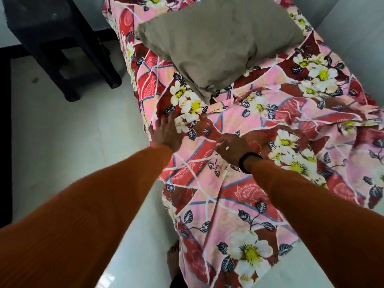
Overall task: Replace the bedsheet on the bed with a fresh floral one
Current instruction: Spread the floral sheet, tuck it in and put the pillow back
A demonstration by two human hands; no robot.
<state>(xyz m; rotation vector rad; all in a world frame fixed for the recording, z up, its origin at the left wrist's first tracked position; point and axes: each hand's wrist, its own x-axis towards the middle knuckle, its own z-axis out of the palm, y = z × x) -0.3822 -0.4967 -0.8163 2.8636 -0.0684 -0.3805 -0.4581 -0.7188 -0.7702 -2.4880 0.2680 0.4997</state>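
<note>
A bedroom in a home: a narrow bed [353,28] runs up the middle of the frame under a floral sheet [239,183], a grey pillow [218,42] upper centre, a dark stool [62,38] upper left on pale floor tiles [62,142].

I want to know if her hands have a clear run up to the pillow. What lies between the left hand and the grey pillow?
Only floral bedsheet: a cluster of printed white flowers and some wrinkles between the left hand and the grey pillow, seen in the head view.

Both hands lie flat on the floral bedsheet [239,183]: left hand [166,134] at the bed's edge, right hand [234,148] just beside it. Beyond the fingers [161,123] rests a grey pillow [216,42].
</note>
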